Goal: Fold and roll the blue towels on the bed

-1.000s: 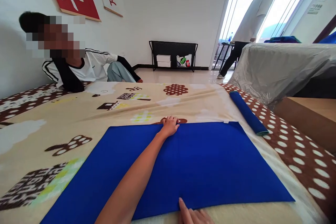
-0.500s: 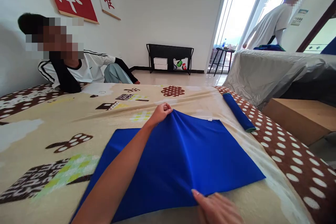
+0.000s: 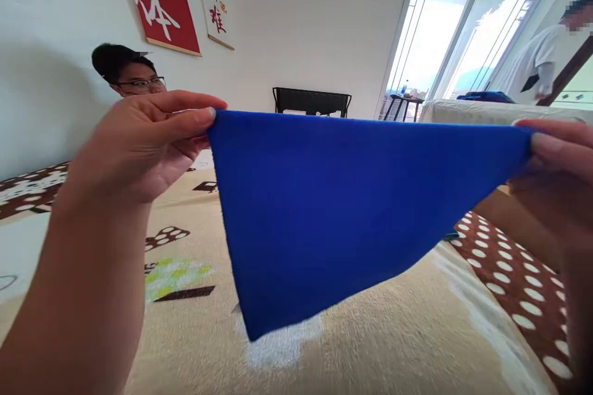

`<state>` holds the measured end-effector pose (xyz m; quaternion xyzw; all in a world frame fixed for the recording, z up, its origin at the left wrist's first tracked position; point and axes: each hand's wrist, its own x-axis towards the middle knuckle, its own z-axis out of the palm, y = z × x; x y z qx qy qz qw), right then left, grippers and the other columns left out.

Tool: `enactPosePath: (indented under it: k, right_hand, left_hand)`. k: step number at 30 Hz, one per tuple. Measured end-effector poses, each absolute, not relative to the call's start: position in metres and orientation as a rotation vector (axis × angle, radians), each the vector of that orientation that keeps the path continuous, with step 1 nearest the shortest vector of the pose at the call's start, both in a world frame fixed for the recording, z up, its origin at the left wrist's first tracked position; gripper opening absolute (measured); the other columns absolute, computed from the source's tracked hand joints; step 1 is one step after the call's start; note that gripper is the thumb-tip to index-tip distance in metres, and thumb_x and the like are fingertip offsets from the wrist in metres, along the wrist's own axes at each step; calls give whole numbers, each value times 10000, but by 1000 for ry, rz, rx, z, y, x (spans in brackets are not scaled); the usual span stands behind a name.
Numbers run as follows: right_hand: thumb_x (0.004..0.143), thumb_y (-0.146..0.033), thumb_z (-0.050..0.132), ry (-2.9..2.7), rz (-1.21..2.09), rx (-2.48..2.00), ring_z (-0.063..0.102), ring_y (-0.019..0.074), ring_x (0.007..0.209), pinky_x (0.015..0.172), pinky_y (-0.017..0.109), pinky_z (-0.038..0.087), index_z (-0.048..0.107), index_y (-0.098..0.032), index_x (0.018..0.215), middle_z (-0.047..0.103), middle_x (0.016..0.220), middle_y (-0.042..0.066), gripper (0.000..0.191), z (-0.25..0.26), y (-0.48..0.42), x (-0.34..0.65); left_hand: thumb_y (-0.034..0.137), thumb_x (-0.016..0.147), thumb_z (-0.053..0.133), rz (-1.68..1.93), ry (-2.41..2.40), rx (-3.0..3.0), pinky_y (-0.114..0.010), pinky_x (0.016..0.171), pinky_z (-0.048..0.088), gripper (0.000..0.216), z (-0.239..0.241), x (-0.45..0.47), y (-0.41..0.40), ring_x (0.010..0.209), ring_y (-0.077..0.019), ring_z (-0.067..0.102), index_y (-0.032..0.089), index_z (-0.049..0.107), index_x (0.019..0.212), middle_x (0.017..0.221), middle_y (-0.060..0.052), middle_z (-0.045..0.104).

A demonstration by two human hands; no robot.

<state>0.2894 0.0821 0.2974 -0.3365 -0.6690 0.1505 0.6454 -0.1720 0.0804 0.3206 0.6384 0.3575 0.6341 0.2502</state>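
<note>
A bright blue cloth [image 3: 343, 203] hangs in the air in front of me, stretched between both hands above the bed. My left hand [image 3: 143, 145] pinches its upper left corner between thumb and fingers. At the right edge of the view, my right hand [image 3: 558, 179] pinches the upper right corner. The cloth droops to a point near the bedspread [image 3: 370, 345], which is beige with brown patterns.
A person [image 3: 127, 71] sits on the floor by the left wall beyond the bed. Another person [image 3: 537, 65] stands at the far right near the glass doors. A black rack [image 3: 311, 100] stands against the back wall. A grey-covered piece of furniture [image 3: 467, 111] lies right.
Both hands took hold of the blue cloth's edge and lifted it off the bed, close to the camera. The rolled blue cloth at the right is now hidden. The standing person moved right.
</note>
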Motion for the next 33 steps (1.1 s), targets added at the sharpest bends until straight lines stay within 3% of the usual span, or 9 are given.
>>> enactPosePath:
  k: [4, 8, 14, 17, 20, 23, 26, 30, 33]
  right_hand:
    - [924, -144, 621, -1448, 636, -800, 665, 55, 771, 868, 381, 483, 682, -96, 1178, 750, 909, 20, 265, 303, 101, 270]
    - [876, -216, 701, -1414, 809, -836, 685, 81, 803, 890, 345, 499, 640, 6, 1189, 753, 933, 78, 389, 281, 150, 258]
    - [858, -285, 700, -1403, 836, -844, 682, 86, 828, 899, 326, 502, 566, 114, 1234, 726, 1045, 177, 565, 277, 209, 237]
    - [849, -273, 696, -1386, 746, -766, 664, 59, 848, 907, 295, 479, 557, 87, 1264, 723, 1058, 132, 566, 296, 211, 231]
    - [821, -240, 735, -1362, 642, -681, 661, 58, 813, 876, 280, 484, 642, 2, 1193, 732, 889, 43, 454, 293, 198, 235]
    - [779, -252, 798, -1340, 610, -815, 640, 59, 724, 765, 232, 504, 734, -121, 1080, 725, 803, 11, 334, 240, 170, 248]
    - [746, -340, 826, -1482, 685, -1153, 649, 92, 728, 682, 205, 516, 767, -238, 1020, 732, 828, -8, 298, 152, 132, 264]
    - [800, -479, 739, -1671, 1055, -1346, 702, 201, 872, 782, 303, 568, 774, -246, 952, 752, 913, 41, 280, 51, 78, 271]
    - [853, -522, 657, -1724, 1221, -1381, 703, 232, 909, 800, 330, 575, 765, -232, 940, 749, 949, 62, 322, 21, 52, 265]
  left_hand:
    - [277, 790, 803, 1682, 1049, 1795, -429, 893, 423, 408, 312, -184, 87, 846, -152, 645, 78, 710, 1134, 906, -29, 686]
    - [279, 715, 851, 1669, 1158, 1663, -273, 687, 387, 382, 286, -188, 128, 694, -98, 568, 59, 739, 1006, 791, -45, 688]
    - [247, 684, 858, 1788, 1164, 1524, -271, 602, 318, 321, 273, -185, 188, 592, -73, 473, 76, 741, 929, 727, -23, 661]
    - [204, 710, 833, 1956, 1105, 1557, -264, 611, 316, 282, 289, -182, 191, 610, -70, 479, 80, 743, 947, 734, -13, 665]
    - [178, 709, 826, 2114, 1033, 1609, -260, 696, 386, 269, 288, -177, 169, 660, -78, 518, 103, 755, 957, 725, -1, 666]
    - [260, 710, 837, 2068, 1272, 1594, -264, 706, 445, 268, 246, -179, 125, 666, -102, 538, 220, 777, 968, 710, 31, 657]
    - [457, 671, 836, 1605, 1691, 1538, -286, 632, 492, 250, 166, -189, 69, 686, -166, 598, 372, 772, 898, 752, 58, 697]
    - [566, 689, 748, 926, 1780, 1540, -375, 819, 587, 274, 63, -199, 5, 867, -266, 705, 341, 788, 840, 903, -2, 766]
    - [601, 714, 684, 733, 1781, 1521, -405, 867, 603, 288, 25, -200, -22, 907, -289, 725, 388, 795, 871, 962, -16, 773]
